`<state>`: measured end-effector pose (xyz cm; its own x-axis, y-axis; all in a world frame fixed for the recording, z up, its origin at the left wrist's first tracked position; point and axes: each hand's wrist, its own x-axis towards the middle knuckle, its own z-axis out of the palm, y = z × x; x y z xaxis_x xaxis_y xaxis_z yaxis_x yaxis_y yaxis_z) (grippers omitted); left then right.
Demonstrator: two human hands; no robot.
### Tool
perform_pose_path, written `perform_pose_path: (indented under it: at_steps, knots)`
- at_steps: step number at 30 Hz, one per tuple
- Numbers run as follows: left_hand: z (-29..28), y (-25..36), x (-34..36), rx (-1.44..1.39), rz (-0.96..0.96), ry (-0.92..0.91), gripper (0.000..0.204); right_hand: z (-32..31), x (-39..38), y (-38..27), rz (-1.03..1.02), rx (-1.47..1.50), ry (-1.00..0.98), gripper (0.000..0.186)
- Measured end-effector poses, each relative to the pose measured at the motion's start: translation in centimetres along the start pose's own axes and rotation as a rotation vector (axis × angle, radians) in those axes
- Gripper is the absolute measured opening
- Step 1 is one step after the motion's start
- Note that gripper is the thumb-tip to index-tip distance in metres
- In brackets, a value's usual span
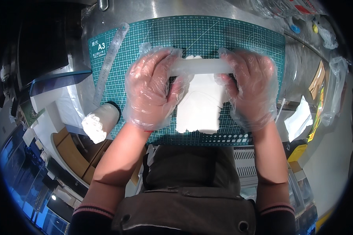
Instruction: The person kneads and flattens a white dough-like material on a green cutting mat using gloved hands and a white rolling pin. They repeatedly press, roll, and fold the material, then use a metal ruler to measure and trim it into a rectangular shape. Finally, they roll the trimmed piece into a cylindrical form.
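A translucent white rolling pin [203, 66] lies crosswise over the far part of a flattened white slab of clay or dough [198, 105]. My left hand [151, 88], in a clear plastic glove, grips the pin's left end. Its right end is in the grip of my right hand [252, 84], gloved the same way. The slab has ragged edges and a faint curved line across its middle. A little of it shows beyond the pin. Beneath everything is a green cutting mat [161, 137] with a printed white grid.
On the mat's left side lies a clear ruler [110, 64]. A thick white lump or roll [100, 121] stands at its near left edge. To the right are a crumpled white wrapper [299, 118] and plastic bags [335, 92]. A dark monitor-like panel [43, 39] stands at far left.
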<state>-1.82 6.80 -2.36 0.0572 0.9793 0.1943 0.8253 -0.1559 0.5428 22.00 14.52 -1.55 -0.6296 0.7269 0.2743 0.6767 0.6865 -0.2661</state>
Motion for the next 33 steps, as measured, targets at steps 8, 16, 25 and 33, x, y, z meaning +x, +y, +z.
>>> perform_pose_path:
  at_steps: [8,16,25,33]
  knots:
    - [-4.1,2.9,-3.5,0.147,-0.111,-0.015,0.050,-3.3,-2.5,-1.8,-0.005,0.107,-0.098,0.047]
    - [-1.8,4.8,-6.7,0.056,-0.184,-0.244,0.041,-3.0,-8.9,-6.8,0.223,0.158,-0.276,0.052]
    - [0.9,2.6,-1.5,0.232,-0.135,0.160,0.053,0.1,-3.7,-6.5,0.428,-0.244,-0.316,0.082]
    - [1.6,0.1,4.8,0.366,-0.030,0.432,0.036,2.1,5.0,-3.5,0.457,-0.411,0.128,0.075]
